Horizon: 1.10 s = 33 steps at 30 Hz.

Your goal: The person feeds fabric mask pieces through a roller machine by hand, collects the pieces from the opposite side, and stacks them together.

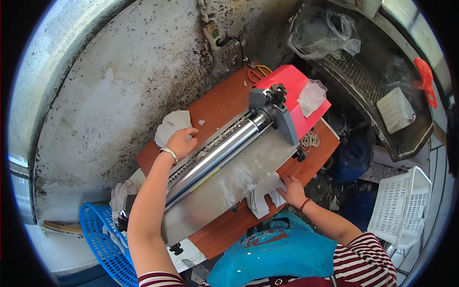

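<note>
Handling white pieces around the roller machine looks under way, the left hand at the far stack and the right hand at the near strips by the counter's front edge, neither grip's closure discernible, so lifting any calls for a careful pinch.

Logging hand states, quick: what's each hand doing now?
Left hand: partly curled at white pile; grip unclear.
Right hand: touching white strips; grip unclear.
</note>
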Each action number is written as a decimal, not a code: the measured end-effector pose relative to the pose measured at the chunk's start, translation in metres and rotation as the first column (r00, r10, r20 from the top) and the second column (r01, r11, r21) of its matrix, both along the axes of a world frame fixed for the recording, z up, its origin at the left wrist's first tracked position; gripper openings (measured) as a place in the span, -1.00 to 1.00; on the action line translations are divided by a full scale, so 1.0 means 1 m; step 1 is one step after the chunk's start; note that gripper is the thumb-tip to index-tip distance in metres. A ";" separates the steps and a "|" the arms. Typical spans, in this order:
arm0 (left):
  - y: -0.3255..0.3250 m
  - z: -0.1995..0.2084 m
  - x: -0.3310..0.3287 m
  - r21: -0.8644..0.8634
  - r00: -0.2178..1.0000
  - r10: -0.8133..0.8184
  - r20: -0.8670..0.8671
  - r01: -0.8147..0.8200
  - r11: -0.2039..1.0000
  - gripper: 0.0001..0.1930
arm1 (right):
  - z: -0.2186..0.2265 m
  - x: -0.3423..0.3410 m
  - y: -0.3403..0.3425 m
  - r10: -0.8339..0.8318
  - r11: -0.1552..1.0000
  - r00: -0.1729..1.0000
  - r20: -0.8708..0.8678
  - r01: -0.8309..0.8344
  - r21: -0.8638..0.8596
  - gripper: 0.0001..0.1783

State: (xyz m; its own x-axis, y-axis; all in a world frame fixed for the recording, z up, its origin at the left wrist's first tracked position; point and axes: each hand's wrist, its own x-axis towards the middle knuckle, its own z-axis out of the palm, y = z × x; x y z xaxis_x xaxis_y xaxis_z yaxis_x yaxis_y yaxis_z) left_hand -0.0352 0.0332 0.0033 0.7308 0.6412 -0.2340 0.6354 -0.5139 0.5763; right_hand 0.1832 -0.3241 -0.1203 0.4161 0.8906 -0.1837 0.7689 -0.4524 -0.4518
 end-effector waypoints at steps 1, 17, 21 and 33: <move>-0.008 0.009 0.008 -0.013 0.999 -0.006 0.052 0.006 1.000 -0.64 | -0.001 -0.002 0.001 -0.011 1.000 1.000 -0.002 0.011 -0.008 -0.46; -0.090 0.029 0.059 0.112 0.995 -0.087 0.043 0.082 0.990 -0.55 | -0.004 -0.012 -0.002 -0.110 0.977 0.962 -0.251 0.151 0.150 -0.66; -0.090 0.033 0.064 0.080 0.998 -0.064 -0.009 0.064 0.995 -0.55 | -0.008 -0.018 -0.001 -0.127 0.937 0.911 -0.391 0.239 0.253 -0.73; -0.077 0.033 0.052 0.013 0.997 -0.077 -0.003 0.077 0.997 -0.54 | 0.097 -0.032 -0.002 0.148 0.911 0.648 -0.747 0.204 0.357 -0.82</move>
State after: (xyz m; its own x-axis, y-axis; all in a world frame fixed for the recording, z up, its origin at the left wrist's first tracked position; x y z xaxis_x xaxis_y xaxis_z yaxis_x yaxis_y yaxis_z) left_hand 0.0168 -0.0434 0.0362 0.7778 0.5860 -0.2272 0.5947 -0.5692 0.5677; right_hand 0.1508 -0.3258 -0.0233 0.3160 0.9439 -0.0955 0.0743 -0.1250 -0.9894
